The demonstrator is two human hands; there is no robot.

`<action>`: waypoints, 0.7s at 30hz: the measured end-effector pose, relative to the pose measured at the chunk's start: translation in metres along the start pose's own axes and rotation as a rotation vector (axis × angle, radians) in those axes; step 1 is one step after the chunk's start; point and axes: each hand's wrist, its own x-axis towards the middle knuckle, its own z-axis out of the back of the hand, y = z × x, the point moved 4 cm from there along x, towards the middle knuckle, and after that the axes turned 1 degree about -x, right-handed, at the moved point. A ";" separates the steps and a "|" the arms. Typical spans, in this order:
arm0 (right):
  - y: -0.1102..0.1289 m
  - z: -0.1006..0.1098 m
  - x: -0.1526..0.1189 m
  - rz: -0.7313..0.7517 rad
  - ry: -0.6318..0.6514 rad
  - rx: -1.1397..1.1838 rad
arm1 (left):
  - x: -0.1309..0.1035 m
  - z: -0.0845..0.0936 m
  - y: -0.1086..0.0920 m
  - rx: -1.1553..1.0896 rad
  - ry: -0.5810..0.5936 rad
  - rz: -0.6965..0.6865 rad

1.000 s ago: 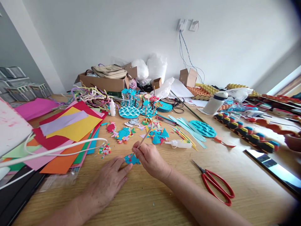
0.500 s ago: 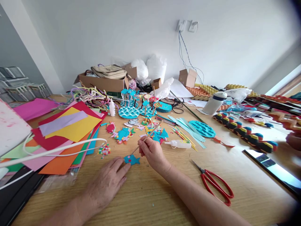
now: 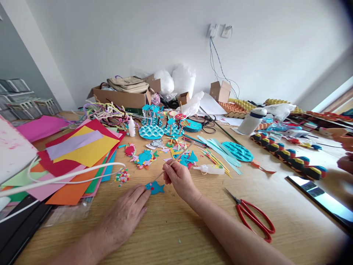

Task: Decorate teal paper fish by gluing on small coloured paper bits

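Observation:
A blue paper fish (image 3: 156, 187) with pink and red dots lies on the wooden table. The fingertips of my left hand (image 3: 124, 213) rest on its head end, fingers stretched out and lying flat. Pinched in my right hand (image 3: 179, 180) is a thin wooden stick (image 3: 176, 157), whose lower tip reaches down to the top of the fish. Up and to the left of the fish is a small pile of coloured paper dots (image 3: 122, 176). A white glue bottle (image 3: 211, 169) lies to the right of my right hand.
Red-handled scissors (image 3: 255, 219) lie at the right. Coloured paper sheets (image 3: 79, 147) and a white cable (image 3: 82, 172) spread over the left. Blue wavy fish stands (image 3: 151, 131) are further back, near a white cup (image 3: 250, 121). Another person's hand (image 3: 346, 162) shows at the right edge.
The lower end of the stick has moved slightly left over the fish. My left hand has stayed almost still. At the right edge, the other person's hand and an orange piece have shifted.

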 end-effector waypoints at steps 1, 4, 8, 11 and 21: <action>0.000 0.000 0.000 -0.015 -0.003 0.023 | 0.000 -0.001 0.000 0.003 -0.001 0.000; -0.001 -0.002 0.000 -0.052 0.000 0.088 | -0.001 -0.002 0.001 0.009 -0.002 -0.003; -0.002 -0.003 0.001 -0.076 0.027 0.152 | -0.001 -0.002 0.002 -0.006 0.001 0.006; -0.003 -0.002 0.001 -0.078 0.028 0.179 | -0.002 -0.003 0.002 -0.005 0.002 0.003; -0.001 0.002 -0.002 0.055 0.038 0.022 | -0.002 -0.004 0.002 -0.001 -0.014 0.003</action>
